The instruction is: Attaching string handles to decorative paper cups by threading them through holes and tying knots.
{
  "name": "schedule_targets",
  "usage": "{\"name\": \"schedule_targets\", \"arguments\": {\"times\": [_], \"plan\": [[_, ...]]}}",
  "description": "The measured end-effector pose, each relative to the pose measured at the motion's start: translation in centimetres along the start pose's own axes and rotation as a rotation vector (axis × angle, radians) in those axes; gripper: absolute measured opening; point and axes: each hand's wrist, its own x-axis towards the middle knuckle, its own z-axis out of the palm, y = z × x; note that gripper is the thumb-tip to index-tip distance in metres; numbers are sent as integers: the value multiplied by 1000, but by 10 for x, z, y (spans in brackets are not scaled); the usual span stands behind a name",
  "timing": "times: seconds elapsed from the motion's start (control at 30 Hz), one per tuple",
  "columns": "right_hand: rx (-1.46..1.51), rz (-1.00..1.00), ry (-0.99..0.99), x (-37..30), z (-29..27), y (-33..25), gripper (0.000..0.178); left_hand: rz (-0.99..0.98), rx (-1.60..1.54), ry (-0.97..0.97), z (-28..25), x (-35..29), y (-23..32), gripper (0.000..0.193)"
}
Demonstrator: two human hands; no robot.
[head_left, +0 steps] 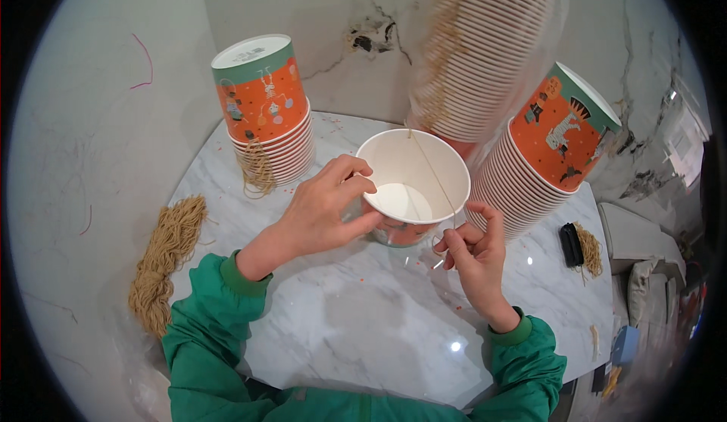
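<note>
A white-lined paper bucket (388,166) with an orange printed outside stands upright in front of me. My left hand (327,201) grips its near left rim, fingers curled over the edge and thumb against the outer wall. A thin tan string (438,176) runs from the far rim across the bucket's mouth to my right hand (473,254). That hand pinches the string just outside the near right rim, and a small white tip shows below its fingers. Whether the tip belongs to the string or a tool, I cannot tell.
Upside-down bucket stacks stand at left (269,130) and right (541,149), with a tall bagged stack (485,51) behind. A tan string bundle (168,263) hangs at the marble table's (333,346) left edge. A black object (572,245) and string coil (589,249) lie right.
</note>
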Motion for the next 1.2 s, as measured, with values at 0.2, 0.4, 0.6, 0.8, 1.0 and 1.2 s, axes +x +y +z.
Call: {"name": "schedule_targets", "arguments": {"times": [0.2,0.4,0.6,0.8,1.0,1.2], "plan": [[162,208,-93,-10,5,12,28,-32,36,102,6,2,3,32],[198,372,-250,-16,10,16,19,57,58,227,16,-8,31,25],[-16,73,-285,-17,5,2,20,-392,-621,-197,36,-26,77,51],[4,-69,-212,-20,5,4,22,-679,-1177,-286,37,-25,85,60],[103,65,-188,-18,6,-6,25,-739,-1116,-390,35,-25,76,38],[141,91,-88,-14,-10,-4,25,-743,-975,-337,25,-26,66,14]]}}
